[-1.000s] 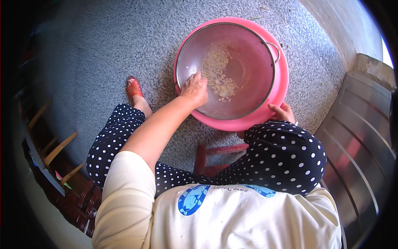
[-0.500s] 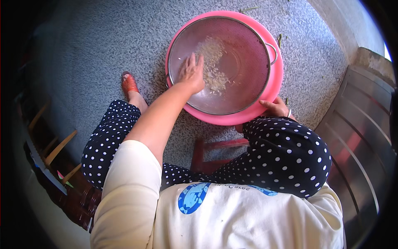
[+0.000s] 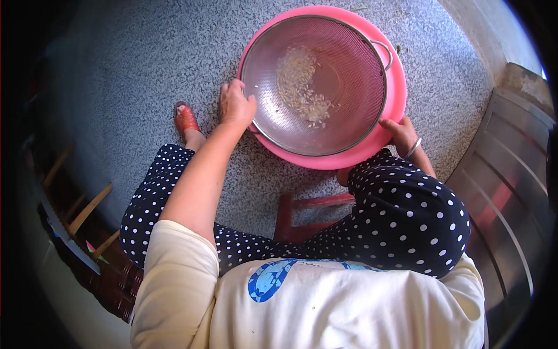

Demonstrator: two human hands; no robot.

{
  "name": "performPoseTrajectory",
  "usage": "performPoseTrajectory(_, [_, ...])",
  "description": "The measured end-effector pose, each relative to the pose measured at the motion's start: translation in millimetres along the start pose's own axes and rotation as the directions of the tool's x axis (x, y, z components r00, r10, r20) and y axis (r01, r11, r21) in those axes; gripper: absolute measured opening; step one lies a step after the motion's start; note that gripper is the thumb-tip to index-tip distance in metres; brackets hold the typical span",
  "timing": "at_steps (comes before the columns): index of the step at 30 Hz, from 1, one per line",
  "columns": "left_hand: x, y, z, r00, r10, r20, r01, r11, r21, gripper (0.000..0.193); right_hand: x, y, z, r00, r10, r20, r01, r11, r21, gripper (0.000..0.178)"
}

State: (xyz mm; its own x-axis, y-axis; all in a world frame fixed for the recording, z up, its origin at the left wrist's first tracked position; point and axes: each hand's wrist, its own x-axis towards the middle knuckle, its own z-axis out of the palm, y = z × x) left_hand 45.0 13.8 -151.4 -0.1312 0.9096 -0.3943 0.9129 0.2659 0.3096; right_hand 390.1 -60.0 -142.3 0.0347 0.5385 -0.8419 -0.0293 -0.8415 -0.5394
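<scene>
A round metal mesh strainer (image 3: 354, 87) sits in a wider pink basin (image 3: 396, 96). Pale grains that look like rice (image 3: 297, 78) lie loosely spread in the strainer, mostly left of its middle. At the left edge, where the two rims nearly meet, my left hand (image 3: 235, 107) is closed; whether it also grips the strainer's rim is hard to tell. My right hand (image 3: 403, 136) grips the basin's lower right rim, thumb on top and the other fingers mostly hidden. One wire handle (image 3: 383, 53) of the strainer shows at the upper right.
Between my knees stands a low red stool (image 3: 285, 218). Speckled grey floor (image 3: 151, 64) surrounds the basin. A slatted metal panel (image 3: 500, 192) stands on the right beside a wall, and dark brown wooden furniture (image 3: 110, 273) is at the left.
My left hand has left the grains and moved left to the rim, where it is now closed. My right hand stays on the basin. The basin appears slightly farther up and right in view.
</scene>
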Motion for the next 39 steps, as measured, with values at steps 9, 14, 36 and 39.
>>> performPoseTrajectory(9, [-15,-3,22,0.986,-0.094,-0.140,0.068,0.981,-0.182,0.043,44,-3,-16,0.844,-0.456,-0.283,0.267,0.814,-0.516,0.031])
performPoseTrajectory(14, [-14,0,14,0.969,-0.242,-0.049,0.220,0.936,-0.275,0.042,18,-29,14,0.532,-0.842,-0.096,0.471,0.388,-0.792,0.042])
performPoseTrajectory(36, [-42,22,59,0.656,-0.092,0.749,0.274,0.954,-0.122,0.033,-35,-154,44,0.655,-0.739,0.158,0.592,0.373,-0.714,0.033])
performPoseTrajectory(39, [-37,1,59,0.595,0.057,0.802,0.429,0.821,-0.377,0.028,-24,-169,60,0.556,-0.801,0.224,0.702,0.308,-0.642,0.034])
